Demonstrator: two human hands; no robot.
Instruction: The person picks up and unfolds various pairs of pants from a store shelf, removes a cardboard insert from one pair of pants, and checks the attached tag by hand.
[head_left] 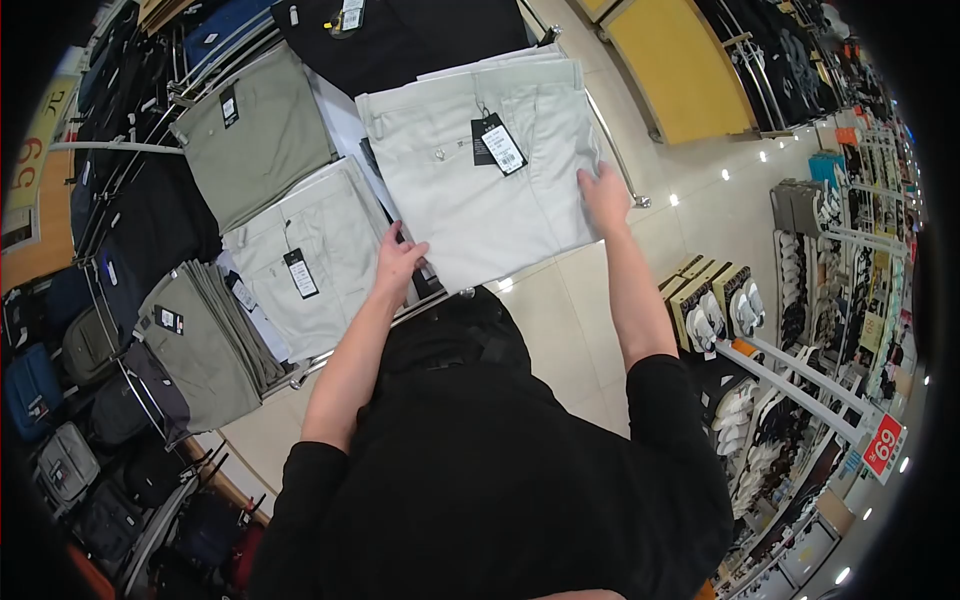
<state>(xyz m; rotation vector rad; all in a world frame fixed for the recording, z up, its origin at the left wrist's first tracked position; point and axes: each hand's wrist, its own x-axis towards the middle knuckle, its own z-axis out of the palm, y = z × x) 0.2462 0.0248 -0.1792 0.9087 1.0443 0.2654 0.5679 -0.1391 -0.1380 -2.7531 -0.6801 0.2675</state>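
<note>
Folded light grey trousers (470,210) lie on top of a stack, with a black and white tag (505,148) hanging near the waistband. My right hand (604,198) is at their right edge, its fingers bent against the cloth. At the lower left edge of the same trousers is my left hand (400,262), fingers apart; whether it pinches any cloth is not clear. Left of it lies another folded light grey pair (310,262) with a tag. Folded olive trousers (255,140) are beyond that, and black trousers (400,40) lie at the top.
A metal rail (615,150) runs along the display's right side. More olive trousers (205,340) are stacked at the lower left, near several bags (68,465). Boxes with white shoes (710,305) and a red price sign (884,445) stand at the right. A yellow panel (680,70) is at the upper right.
</note>
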